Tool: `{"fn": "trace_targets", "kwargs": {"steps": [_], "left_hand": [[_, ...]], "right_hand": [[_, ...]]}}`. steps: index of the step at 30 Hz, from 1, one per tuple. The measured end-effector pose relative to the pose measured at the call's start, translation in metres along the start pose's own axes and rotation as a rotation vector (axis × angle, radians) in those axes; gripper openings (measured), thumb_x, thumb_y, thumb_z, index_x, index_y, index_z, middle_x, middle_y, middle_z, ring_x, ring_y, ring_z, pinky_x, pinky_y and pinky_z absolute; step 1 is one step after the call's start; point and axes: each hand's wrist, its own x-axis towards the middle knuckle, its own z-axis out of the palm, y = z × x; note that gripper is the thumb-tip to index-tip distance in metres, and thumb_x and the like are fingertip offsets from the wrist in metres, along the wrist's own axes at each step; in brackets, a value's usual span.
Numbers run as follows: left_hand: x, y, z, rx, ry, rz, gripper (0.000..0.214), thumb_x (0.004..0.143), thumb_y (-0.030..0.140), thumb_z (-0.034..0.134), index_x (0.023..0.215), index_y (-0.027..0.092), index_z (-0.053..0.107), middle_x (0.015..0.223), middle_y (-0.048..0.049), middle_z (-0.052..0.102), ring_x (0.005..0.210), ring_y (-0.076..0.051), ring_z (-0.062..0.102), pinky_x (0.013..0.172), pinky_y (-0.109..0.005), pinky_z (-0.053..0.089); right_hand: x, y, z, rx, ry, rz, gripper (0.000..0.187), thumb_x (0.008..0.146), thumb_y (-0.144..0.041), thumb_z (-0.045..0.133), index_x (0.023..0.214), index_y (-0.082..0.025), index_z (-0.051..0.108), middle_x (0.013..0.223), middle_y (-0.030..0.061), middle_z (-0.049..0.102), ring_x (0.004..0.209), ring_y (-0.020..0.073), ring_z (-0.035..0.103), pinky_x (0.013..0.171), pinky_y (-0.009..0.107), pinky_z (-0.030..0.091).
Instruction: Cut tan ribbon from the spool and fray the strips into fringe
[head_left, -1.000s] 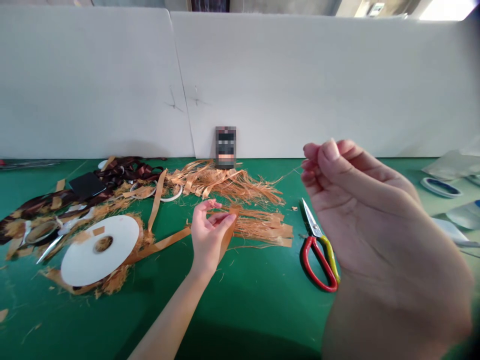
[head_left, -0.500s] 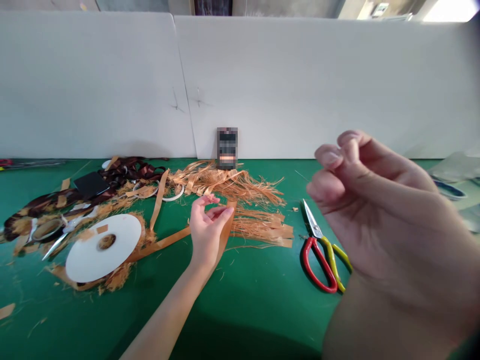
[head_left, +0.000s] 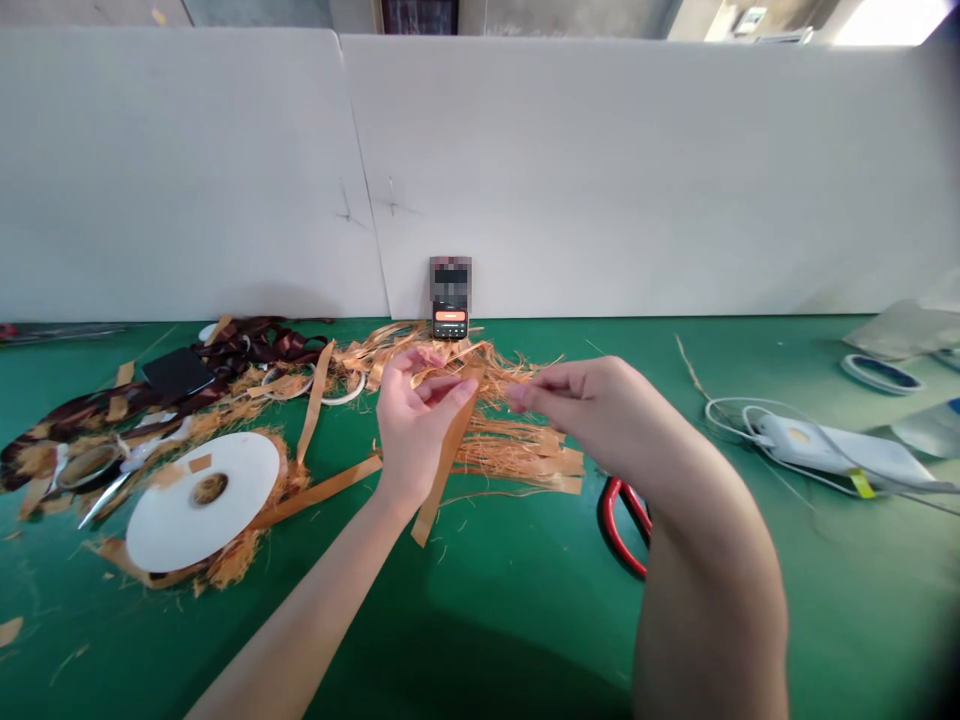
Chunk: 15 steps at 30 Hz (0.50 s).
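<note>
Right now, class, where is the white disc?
At left in the head view, the white disc lies on the table, left of the left hand, tan ribbon at its edge.

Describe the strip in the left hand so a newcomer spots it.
Over the green table, find the left hand near mid-picture. That hand holds a tan ribbon strip. Unlike the frayed strips lying to its right, this one is gripped, slanting down toward the viewer.

A green worktop (head_left: 517,580), ribbon spool (head_left: 169,530), frayed strips (head_left: 517,460) and red-handled scissors (head_left: 609,525) suggest a craft workshop.
</note>
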Motion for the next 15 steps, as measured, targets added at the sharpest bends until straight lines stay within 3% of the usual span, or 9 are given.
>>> {"fn": "trace_targets", "kwargs": {"steps": [4, 7, 9, 11, 13, 15], "left_hand": [[0.016, -0.002, 0.000, -0.025, -0.044, 0.027, 0.040, 0.063, 0.012, 0.081, 0.092, 0.022, 0.055, 0.095, 0.0026, 0.054, 0.077, -0.009, 0.063, 0.080, -0.026, 0.055], [0.029, -0.007, -0.003, -0.039, -0.051, 0.052, 0.042, 0.060, 0.011, 0.082, 0.092, 0.022, 0.056, 0.096, 0.0020, 0.054, 0.080, -0.010, 0.063, 0.081, -0.027, 0.055], [0.035, -0.009, -0.006, -0.036, -0.054, 0.051, 0.044, 0.059, 0.012, 0.083, 0.093, 0.022, 0.057, 0.097, 0.0017, 0.054, 0.080, -0.010, 0.063, 0.083, -0.028, 0.055], [0.037, -0.010, -0.007, -0.035, -0.060, 0.043, 0.044, 0.059, 0.013, 0.083, 0.093, 0.022, 0.057, 0.096, 0.0018, 0.055, 0.078, -0.010, 0.064, 0.083, -0.029, 0.055], [0.038, -0.010, -0.007, -0.034, -0.069, 0.035, 0.043, 0.060, 0.012, 0.083, 0.093, 0.022, 0.056, 0.096, 0.0019, 0.055, 0.075, -0.010, 0.065, 0.082, -0.028, 0.055], [0.038, -0.010, -0.007, -0.041, -0.075, 0.032, 0.043, 0.060, 0.012, 0.082, 0.093, 0.022, 0.056, 0.096, 0.0019, 0.055, 0.074, -0.010, 0.065, 0.082, -0.028, 0.055]], "right_hand": [[0.000, -0.002, -0.004, 0.440, 0.109, -0.142, 0.027, 0.085, -0.038, 0.061, 0.067, -0.020, 0.068, 0.049, -0.0056, 0.038, 0.046, 0.0075, 0.033, 0.045, 0.025, 0.027], [0.000, -0.003, -0.004, 0.742, 0.171, -0.265, 0.023, 0.087, -0.037, 0.061, 0.072, -0.020, 0.068, 0.058, -0.0036, 0.049, 0.052, 0.0070, 0.042, 0.049, 0.024, 0.035], [0.001, -0.005, -0.002, 0.825, 0.248, -0.308, 0.020, 0.087, -0.037, 0.062, 0.076, -0.023, 0.069, 0.073, -0.0010, 0.060, 0.063, 0.0086, 0.054, 0.059, 0.024, 0.044], [0.002, -0.006, 0.000, 0.840, 0.357, -0.349, 0.017, 0.088, -0.036, 0.060, 0.077, -0.025, 0.069, 0.090, 0.0002, 0.067, 0.087, 0.0131, 0.063, 0.077, 0.026, 0.050], [0.003, -0.007, 0.001, 0.853, 0.389, -0.386, 0.020, 0.092, -0.032, 0.054, 0.077, -0.027, 0.067, 0.104, -0.0009, 0.069, 0.112, 0.0163, 0.060, 0.093, 0.030, 0.048], [0.004, -0.008, 0.000, 0.903, 0.331, -0.421, 0.026, 0.096, -0.030, 0.047, 0.076, -0.028, 0.065, 0.110, -0.0028, 0.070, 0.120, 0.0167, 0.057, 0.099, 0.033, 0.047]]}}
